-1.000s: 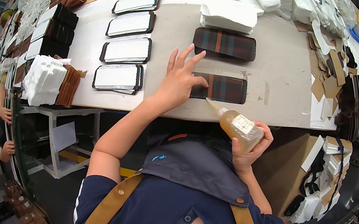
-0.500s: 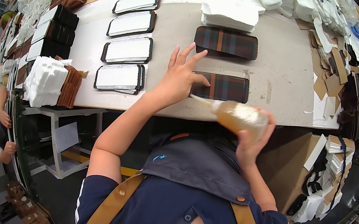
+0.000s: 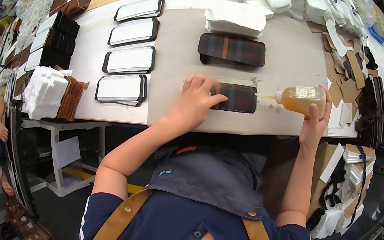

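Observation:
A small plaid fabric panel (image 3: 241,99), dark with an orange stripe, lies flat near the table's front edge. My left hand (image 3: 193,100) is at its left end, fingers curled and thumb pressed on top, pinning it down. In my right hand (image 3: 316,119) is a clear squeeze bottle (image 3: 302,99) of amber liquid, tipped on its side. Its thin nozzle points left, by the panel's right edge; whether the tip touches is too small to tell. Just beyond lies a thicker plaid stack (image 3: 232,49), with a pile of white padding sheets (image 3: 235,19) behind it.
Several white-topped, dark-edged panel stacks (image 3: 122,88) form a column on the left. Beside them stand black bundles (image 3: 56,42) and white pads (image 3: 43,94). Cardboard scraps (image 3: 348,78) crowd the right side. Below the table at right sits an open carton (image 3: 329,170). Other people are at far left.
My right hand has carried the bottle right and away from me, its nozzle moving to the panel's right end. My left hand has lowered, its raised fingers now curled at the panel's left end.

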A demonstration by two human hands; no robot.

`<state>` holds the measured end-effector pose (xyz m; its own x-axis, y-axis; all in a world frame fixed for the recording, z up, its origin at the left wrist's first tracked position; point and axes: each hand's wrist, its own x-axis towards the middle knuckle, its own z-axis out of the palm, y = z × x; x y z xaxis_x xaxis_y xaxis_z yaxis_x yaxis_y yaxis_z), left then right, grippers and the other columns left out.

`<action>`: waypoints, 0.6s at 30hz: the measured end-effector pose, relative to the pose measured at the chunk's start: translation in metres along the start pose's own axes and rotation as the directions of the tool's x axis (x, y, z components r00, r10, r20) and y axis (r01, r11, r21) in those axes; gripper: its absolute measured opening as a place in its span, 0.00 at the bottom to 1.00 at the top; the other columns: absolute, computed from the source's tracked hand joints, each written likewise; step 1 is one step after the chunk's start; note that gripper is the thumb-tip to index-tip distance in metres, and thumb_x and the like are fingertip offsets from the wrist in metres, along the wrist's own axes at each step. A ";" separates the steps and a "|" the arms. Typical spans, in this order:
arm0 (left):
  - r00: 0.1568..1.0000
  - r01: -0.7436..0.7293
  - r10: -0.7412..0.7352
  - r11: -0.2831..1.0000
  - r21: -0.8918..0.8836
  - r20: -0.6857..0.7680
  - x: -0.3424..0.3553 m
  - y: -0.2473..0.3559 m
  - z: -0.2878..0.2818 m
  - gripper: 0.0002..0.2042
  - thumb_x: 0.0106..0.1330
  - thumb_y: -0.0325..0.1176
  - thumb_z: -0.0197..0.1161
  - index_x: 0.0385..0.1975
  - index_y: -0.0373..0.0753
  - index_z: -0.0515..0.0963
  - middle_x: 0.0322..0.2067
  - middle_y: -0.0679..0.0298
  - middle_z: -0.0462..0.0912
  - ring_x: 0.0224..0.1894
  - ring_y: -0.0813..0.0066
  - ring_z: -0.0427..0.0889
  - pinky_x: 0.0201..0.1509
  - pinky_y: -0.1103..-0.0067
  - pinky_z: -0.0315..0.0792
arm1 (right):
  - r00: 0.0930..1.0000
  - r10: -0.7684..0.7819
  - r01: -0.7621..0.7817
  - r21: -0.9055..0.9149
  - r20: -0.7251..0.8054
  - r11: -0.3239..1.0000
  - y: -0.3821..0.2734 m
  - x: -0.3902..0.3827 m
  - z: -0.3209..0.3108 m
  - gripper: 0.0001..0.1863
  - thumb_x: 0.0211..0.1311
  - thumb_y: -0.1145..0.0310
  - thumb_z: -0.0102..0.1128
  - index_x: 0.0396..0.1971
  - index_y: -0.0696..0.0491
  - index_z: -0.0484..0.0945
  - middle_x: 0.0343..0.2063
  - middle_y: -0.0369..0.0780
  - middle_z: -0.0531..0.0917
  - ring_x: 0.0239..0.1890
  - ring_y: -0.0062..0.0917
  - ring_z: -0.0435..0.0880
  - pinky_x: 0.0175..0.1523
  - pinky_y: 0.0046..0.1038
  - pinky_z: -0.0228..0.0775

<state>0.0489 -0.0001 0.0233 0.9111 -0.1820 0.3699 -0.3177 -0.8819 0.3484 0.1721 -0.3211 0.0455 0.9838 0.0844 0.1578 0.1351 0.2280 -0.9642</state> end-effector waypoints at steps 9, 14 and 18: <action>1.000 -0.010 0.009 0.999 0.034 0.013 0.005 0.010 0.009 0.22 0.55 0.20 0.62 0.47 0.51 0.90 0.44 0.67 0.77 0.54 0.62 0.73 0.65 0.65 0.61 | 0.988 -0.051 0.077 -0.173 0.148 0.982 0.002 0.020 0.013 0.36 0.63 0.60 0.78 0.68 0.49 0.72 0.52 0.34 0.80 0.55 0.20 0.79 0.61 0.25 0.73; 1.000 -0.014 0.013 0.999 0.042 0.025 0.009 0.012 0.011 0.22 0.55 0.21 0.62 0.47 0.51 0.90 0.42 0.67 0.76 0.52 0.63 0.73 0.65 0.65 0.61 | 0.981 -0.069 0.109 -0.222 0.183 0.969 -0.002 0.022 0.008 0.35 0.63 0.59 0.77 0.67 0.51 0.74 0.53 0.35 0.80 0.54 0.20 0.78 0.61 0.25 0.72; 1.000 -0.011 0.010 0.998 0.058 0.020 0.009 0.013 0.013 0.21 0.55 0.21 0.62 0.46 0.51 0.90 0.41 0.66 0.75 0.51 0.63 0.73 0.65 0.65 0.60 | 0.976 -0.054 0.106 -0.240 0.212 0.965 -0.004 0.016 0.001 0.35 0.63 0.56 0.77 0.66 0.53 0.75 0.54 0.35 0.80 0.55 0.20 0.78 0.63 0.26 0.70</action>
<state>0.0566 -0.0188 0.0204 0.9127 -0.1997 0.3565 -0.3123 -0.9035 0.2936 0.1872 -0.3194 0.0522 0.9279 0.2756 0.2512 0.2625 -0.0043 -0.9649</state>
